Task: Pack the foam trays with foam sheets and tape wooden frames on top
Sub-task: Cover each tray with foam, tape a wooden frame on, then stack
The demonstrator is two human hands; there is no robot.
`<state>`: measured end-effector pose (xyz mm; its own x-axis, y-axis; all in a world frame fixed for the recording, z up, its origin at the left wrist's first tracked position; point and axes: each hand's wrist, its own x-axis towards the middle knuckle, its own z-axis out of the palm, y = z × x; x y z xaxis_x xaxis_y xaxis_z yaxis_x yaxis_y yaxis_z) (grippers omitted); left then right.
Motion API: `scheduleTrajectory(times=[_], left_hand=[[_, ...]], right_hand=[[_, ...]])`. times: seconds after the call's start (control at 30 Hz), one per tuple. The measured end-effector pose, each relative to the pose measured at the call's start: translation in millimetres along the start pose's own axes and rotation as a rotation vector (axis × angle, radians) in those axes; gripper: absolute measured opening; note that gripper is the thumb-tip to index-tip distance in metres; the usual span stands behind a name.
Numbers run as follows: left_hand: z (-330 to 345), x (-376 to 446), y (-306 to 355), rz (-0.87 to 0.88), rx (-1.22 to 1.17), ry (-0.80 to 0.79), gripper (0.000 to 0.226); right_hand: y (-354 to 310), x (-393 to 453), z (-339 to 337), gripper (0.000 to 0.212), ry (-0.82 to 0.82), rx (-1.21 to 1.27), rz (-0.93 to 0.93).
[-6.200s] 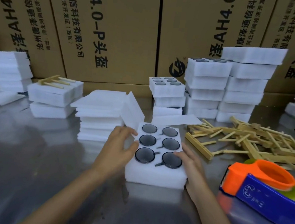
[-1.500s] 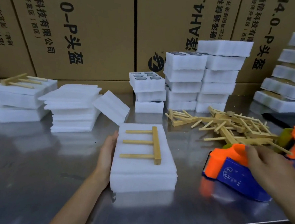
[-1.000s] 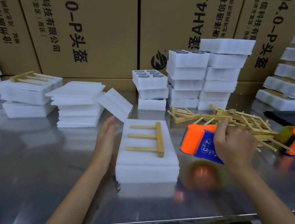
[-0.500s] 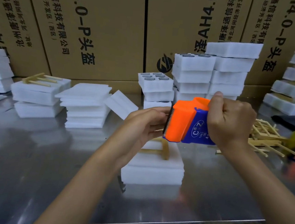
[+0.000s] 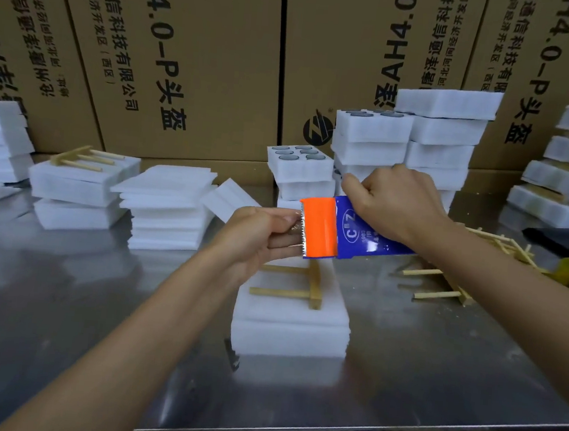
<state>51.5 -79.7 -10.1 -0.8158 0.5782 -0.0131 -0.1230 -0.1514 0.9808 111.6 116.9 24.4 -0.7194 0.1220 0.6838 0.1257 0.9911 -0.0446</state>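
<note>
On the steel tabletop (image 5: 62, 299) in front of the person sits a white foam tray (image 5: 289, 332), covered by a foam sheet so whatever its pockets hold is hidden. A wooden frame (image 5: 299, 287) lies flat on that cover: its thick bar runs away from the person on the right side, and its thin rungs point left.

Above the tray both hands hold an orange and blue tape dispenser (image 5: 335, 231) in the air, its long axis running left to right with the toothed orange end facing left. The right hand (image 5: 394, 201) has its fingers curled around the blue body. The left hand (image 5: 257, 237) pinches the clear tape end at the blade between thumb and fingers.

Farther back, an open tray (image 5: 299, 163) tops a short stack, and its six round pockets each hold a dark round piece. Beside it stands a taller stack of trays (image 5: 444, 140); the top tray of the stack in front of it also shows dark pieces in its pockets. To the left is a pile of foam sheets (image 5: 168, 205), then a finished tray with a frame on top (image 5: 83, 177). Loose wooden frames (image 5: 442, 287) lie to the right. Cardboard boxes (image 5: 187, 52) line the back.
</note>
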Motion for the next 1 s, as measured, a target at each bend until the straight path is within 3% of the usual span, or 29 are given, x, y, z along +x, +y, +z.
scheduleTrajectory(times=[0.13, 0.27, 0.4, 0.47, 0.6, 0.7, 0.77, 0.9, 1.0], left_hand=[[-58, 4, 16, -0.02, -0.14, 0.104, 0.027], [-138, -1, 20, -0.183, -0.164, 0.221, 0.023], [-154, 4, 13, -0.271, -0.077, 0.161, 0.039], [-152, 11, 7, -0.26, 0.0, 0.196, 0.034], [-151, 19, -14, -0.276, 0.263, 0.287, 0.02], [-135, 20, -45, -0.198, 0.601, 0.354, 0.007], [-119, 19, -72, -0.058, 0.861, 0.405, 0.014], [-94, 9, -118, 0.275, 1.315, 0.335, 0.017], [-96, 5, -132, 0.164, 1.459, 0.297, 0.046]], right_hand=[[21, 11, 0, 0.056, -0.066, -0.085, 0.034], [59, 13, -2, 0.053, -0.351, -0.169, 0.128], [68, 21, 12, 0.053, -0.544, -0.111, 0.222], [67, 25, 19, 0.051, -0.606, -0.108, 0.24], [68, 30, 29, 0.049, -0.693, -0.141, 0.241], [67, 26, 38, 0.052, -0.758, -0.193, 0.216], [67, 20, 47, 0.052, -0.776, -0.214, 0.201], [72, 8, 61, 0.045, -0.775, -0.177, 0.211], [76, 0, 66, 0.047, -0.773, -0.104, 0.234]])
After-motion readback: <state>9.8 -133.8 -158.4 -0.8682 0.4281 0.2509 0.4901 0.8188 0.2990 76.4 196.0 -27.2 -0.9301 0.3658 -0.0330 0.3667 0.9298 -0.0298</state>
